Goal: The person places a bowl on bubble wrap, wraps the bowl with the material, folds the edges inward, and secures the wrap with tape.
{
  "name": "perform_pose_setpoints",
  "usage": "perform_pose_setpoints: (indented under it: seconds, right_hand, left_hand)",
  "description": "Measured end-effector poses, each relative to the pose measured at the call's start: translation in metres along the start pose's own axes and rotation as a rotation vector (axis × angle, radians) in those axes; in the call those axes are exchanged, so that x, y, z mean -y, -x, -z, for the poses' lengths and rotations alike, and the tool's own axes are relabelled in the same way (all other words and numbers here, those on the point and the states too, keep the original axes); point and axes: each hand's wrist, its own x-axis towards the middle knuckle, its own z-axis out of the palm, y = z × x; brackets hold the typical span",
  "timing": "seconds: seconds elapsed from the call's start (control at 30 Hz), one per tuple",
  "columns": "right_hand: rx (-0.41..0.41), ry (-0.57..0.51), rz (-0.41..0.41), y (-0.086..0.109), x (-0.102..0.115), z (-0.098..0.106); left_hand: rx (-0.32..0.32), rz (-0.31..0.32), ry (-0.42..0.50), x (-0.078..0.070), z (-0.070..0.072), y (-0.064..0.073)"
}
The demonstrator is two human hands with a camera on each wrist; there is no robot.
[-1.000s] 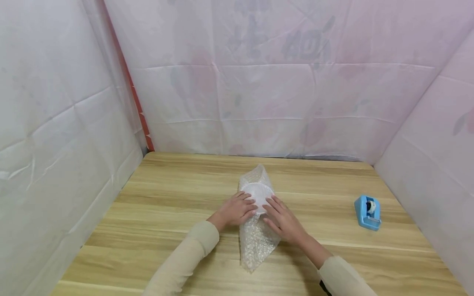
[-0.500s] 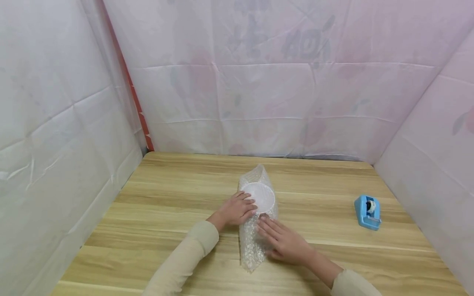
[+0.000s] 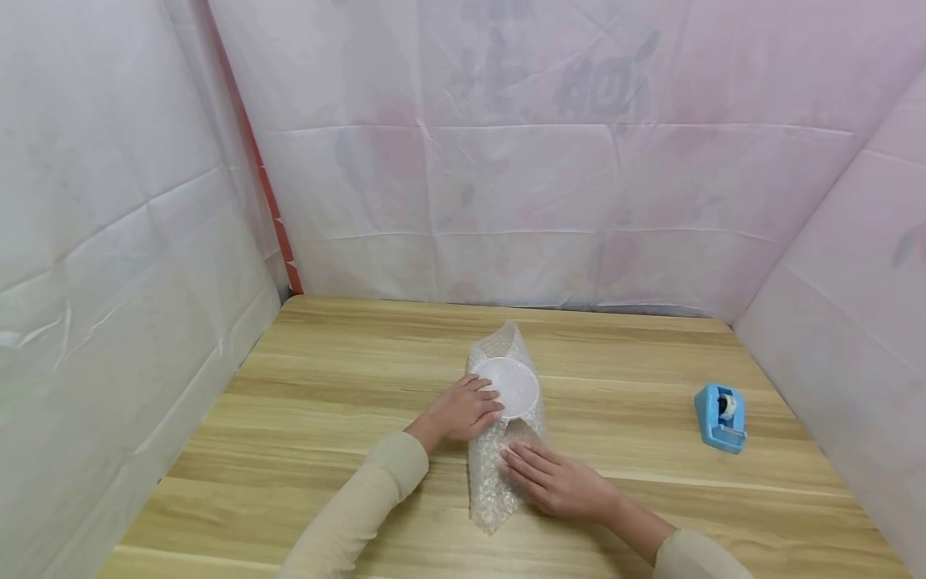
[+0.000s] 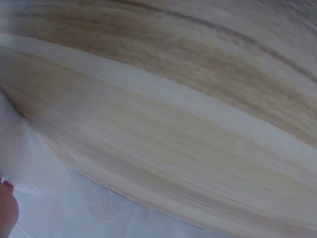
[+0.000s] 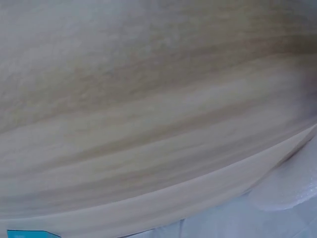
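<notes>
A white round piece with a thin rim (image 3: 515,386), like a bowl or cup, stands within a sheet of bubble wrap (image 3: 492,474) on the wooden table. The wrap rises around its sides, with one pointed end away from me and one towards me. My left hand (image 3: 463,408) rests on its left side, fingertips over the rim. My right hand (image 3: 557,480) lies with extended fingers on the near right part of the wrap, just below the rim. In the left wrist view, a fingertip (image 4: 7,210) shows beside the wrap (image 4: 37,166). The right wrist view shows wrap (image 5: 285,186) but no fingers.
A blue tape dispenser (image 3: 721,418) with a roll of tape stands at the right of the table (image 3: 347,362). Pale sheets hang as walls behind (image 3: 506,185) and on both sides.
My right hand has left the rim and moved down and right, onto the near part of the wrap. A fold there has lifted open slightly. My left hand has stayed in place.
</notes>
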Motion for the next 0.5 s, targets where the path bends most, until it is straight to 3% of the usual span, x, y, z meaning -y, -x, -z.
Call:
perform_pose_setpoints:
  seconds: [0.2, 0.5]
  right_hand:
    - [0.053, 0.042, 0.012, 0.000, 0.000, 0.002]
    - [-0.012, 0.089, 0.023, -0.010, 0.002, -0.003]
  left_hand:
    - [0.009, 0.010, 0.012, 0.000, -0.001, 0.001]
    - [-0.007, 0.012, 0.017, -0.001, 0.001, 0.001]
